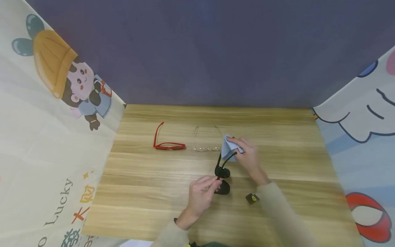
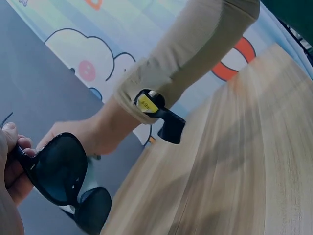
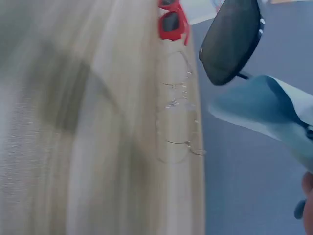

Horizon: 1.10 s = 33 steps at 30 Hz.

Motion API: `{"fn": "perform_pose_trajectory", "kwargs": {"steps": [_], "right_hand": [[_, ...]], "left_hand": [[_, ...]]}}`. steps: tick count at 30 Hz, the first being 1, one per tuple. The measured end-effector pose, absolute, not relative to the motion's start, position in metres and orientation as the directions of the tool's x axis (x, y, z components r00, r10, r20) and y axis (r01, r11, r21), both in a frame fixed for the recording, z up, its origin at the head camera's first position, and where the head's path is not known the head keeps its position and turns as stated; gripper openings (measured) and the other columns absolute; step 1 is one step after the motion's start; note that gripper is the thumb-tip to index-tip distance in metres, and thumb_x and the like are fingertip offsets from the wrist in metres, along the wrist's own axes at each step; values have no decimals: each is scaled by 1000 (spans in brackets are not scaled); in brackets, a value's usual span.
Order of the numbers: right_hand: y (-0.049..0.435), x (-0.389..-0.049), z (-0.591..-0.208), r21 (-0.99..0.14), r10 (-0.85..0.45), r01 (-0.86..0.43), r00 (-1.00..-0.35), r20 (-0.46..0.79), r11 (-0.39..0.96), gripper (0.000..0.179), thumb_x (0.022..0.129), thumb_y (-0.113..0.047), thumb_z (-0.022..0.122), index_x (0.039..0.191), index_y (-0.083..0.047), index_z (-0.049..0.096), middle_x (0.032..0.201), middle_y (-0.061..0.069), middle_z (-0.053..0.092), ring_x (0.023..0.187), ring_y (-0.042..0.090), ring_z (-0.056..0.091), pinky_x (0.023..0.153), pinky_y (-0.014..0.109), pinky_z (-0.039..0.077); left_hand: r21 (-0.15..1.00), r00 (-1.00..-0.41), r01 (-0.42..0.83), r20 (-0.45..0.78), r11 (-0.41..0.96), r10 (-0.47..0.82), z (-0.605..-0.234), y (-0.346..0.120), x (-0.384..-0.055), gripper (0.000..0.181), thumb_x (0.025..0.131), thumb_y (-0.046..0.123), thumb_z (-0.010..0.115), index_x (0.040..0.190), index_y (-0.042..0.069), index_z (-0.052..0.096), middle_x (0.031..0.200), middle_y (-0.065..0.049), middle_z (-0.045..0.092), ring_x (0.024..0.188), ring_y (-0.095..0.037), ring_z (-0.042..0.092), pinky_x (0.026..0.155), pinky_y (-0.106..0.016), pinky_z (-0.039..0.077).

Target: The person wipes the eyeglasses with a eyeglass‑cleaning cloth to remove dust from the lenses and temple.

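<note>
Black sunglasses [image 1: 224, 188] hang over the table with their dark lenses toward its near side. My left hand [image 1: 200, 195] pinches them at the frame beside one lens, as the left wrist view also shows on the sunglasses [image 2: 57, 169]. A folded light blue cloth [image 1: 226, 148] is gripped between the thumb and fingers of my right hand [image 1: 248, 157]. The cloth overlaps the far ends of the black temples. In the right wrist view, the cloth [image 3: 259, 105] appears beside one dark lens [image 3: 232, 44], and most of the right hand lies outside the frame.
Red-framed sunglasses [image 1: 169, 147] lie at the back left of the wooden table [image 1: 139, 192]. Between them and the cloth lie thin clear glasses [image 1: 205, 149] with fine wire temples. A dark wall stands behind; printed curtains border both sides.
</note>
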State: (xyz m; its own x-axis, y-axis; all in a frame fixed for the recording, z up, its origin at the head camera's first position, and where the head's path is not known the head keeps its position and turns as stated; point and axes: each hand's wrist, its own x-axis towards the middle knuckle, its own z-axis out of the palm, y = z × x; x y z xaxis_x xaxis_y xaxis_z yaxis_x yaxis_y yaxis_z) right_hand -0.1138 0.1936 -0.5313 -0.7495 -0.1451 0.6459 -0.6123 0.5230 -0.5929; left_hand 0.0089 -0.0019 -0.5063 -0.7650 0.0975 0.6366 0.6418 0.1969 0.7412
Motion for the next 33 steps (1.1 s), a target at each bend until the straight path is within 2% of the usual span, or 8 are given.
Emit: {"fn": "perform_pose_trajectory", "kwargs": {"steps": [5, 10, 15, 19, 21, 26, 29, 33], "right_hand": [[186, -103, -547, -543, -383, -639, -765, 517, 544, 39, 78, 7, 81, 111, -14, 80, 99, 13, 76, 85, 29, 73, 71, 41, 64], [182, -93, -557, -593, -458, -598, -799, 388, 540, 36, 82, 0, 83, 113, -17, 80, 108, 16, 77, 105, 41, 72, 90, 53, 60], [180, -89, -558, -685, -388, -560, -825, 411, 465, 35, 80, 7, 81, 109, -13, 80, 106, 15, 78, 100, 38, 74, 86, 49, 63], [183, -85, -558, -807, -199, -515, -857, 476, 289, 35, 77, 21, 72, 102, -1, 78, 100, 18, 76, 86, 19, 69, 70, 27, 60], [184, -84, -553, -851, -62, -477, -877, 476, 218, 32, 78, 24, 67, 102, 5, 75, 98, 15, 74, 86, 11, 63, 70, 19, 55], [193, -91, -553, -967, 98, -155, -979, 177, 200, 21, 93, 6, 68, 114, 2, 74, 113, 12, 72, 96, 8, 59, 78, 17, 49], [198, -95, -558, -966, -22, 105, -993, -113, 237, 26, 100, -14, 69, 122, -1, 71, 113, 16, 72, 90, 11, 61, 73, 20, 51], [197, -94, -558, -924, -225, 333, -901, -371, 190, 40, 102, -27, 66, 128, 3, 65, 91, 4, 73, 73, 11, 66, 62, 25, 57]], "left_hand": [[754, -774, 630, 629, 183, 72, -508, -2, 9, 11, 81, -16, 76, 91, -11, 76, 76, -16, 74, 60, -19, 69, 59, -15, 58], [768, -783, 619, 620, 167, 53, -510, -5, 9, 14, 80, -20, 74, 90, -12, 76, 77, -16, 74, 60, -21, 69, 58, -16, 59], [788, -802, 595, 596, 156, 47, -512, -6, 10, 13, 81, -20, 73, 92, -12, 75, 78, -17, 74, 60, -22, 69, 59, -18, 60], [865, -870, 488, 493, 118, -11, -509, -12, 12, 9, 89, -14, 70, 94, -11, 76, 77, -17, 73, 62, -23, 69, 59, -22, 61], [904, -904, 419, 424, 89, -49, -507, -16, 12, 9, 92, -11, 68, 95, -10, 76, 75, -17, 71, 63, -19, 68, 59, -25, 62], [947, -944, 321, 322, 29, -77, -504, -26, 9, 10, 94, -9, 65, 92, -11, 75, 71, -20, 68, 65, -6, 64, 60, -23, 60], [947, -946, 320, 320, 11, -52, -505, -27, 10, 10, 94, -11, 64, 92, -13, 74, 70, -22, 68, 64, -7, 64, 59, -23, 60], [942, -942, 337, 337, 6, -4, -508, -26, 12, 10, 94, -13, 64, 94, -14, 74, 73, -22, 70, 64, -11, 66, 58, -27, 61]]}}
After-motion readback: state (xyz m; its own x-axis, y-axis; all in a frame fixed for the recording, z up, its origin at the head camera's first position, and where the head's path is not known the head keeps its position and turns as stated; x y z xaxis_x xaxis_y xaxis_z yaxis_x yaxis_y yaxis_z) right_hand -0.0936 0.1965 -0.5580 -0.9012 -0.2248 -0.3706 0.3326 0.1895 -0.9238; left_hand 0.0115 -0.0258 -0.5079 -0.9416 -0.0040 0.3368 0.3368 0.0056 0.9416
